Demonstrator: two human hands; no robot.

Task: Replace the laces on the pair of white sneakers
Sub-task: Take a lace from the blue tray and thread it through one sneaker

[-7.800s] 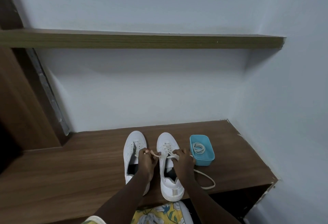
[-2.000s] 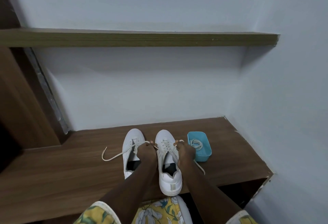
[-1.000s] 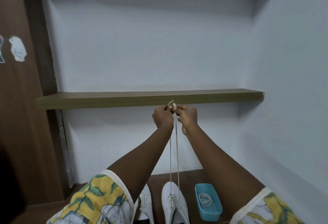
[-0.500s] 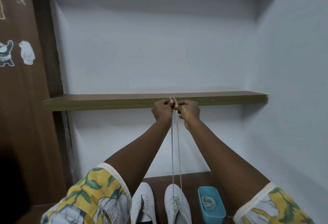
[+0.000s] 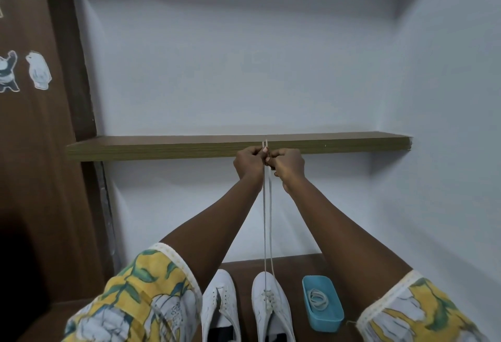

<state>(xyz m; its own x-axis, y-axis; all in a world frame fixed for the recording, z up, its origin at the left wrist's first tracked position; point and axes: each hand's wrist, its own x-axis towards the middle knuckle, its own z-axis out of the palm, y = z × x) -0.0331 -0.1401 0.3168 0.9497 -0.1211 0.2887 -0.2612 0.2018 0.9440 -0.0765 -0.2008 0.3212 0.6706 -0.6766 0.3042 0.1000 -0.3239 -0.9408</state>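
Note:
Two white sneakers stand side by side on the brown wooden surface (image 5: pixel 295 267) at the bottom of the view. The right sneaker (image 5: pixel 271 306) has a cream lace (image 5: pixel 267 222) threaded through its front eyelets. Both lace ends run straight up, taut, to my raised hands. My left hand (image 5: pixel 248 164) pinches one end and my right hand (image 5: pixel 287 164) pinches the other, the tips held together in front of the shelf edge. The left sneaker (image 5: pixel 219 303) shows bare eyelets; my left sleeve hides part of it.
A small blue tray (image 5: pixel 334 314) holding a coiled white lace (image 5: pixel 318 298) sits right of the sneakers. A wooden shelf (image 5: pixel 162 148) spans the white wall at hand height. A brown panel with animal stickers (image 5: pixel 24 70) stands at the left.
Earlier my hands were down at the right sneaker threading the lace. They have since risen, pulling both ends up taut. Over the last half second they barely moved.

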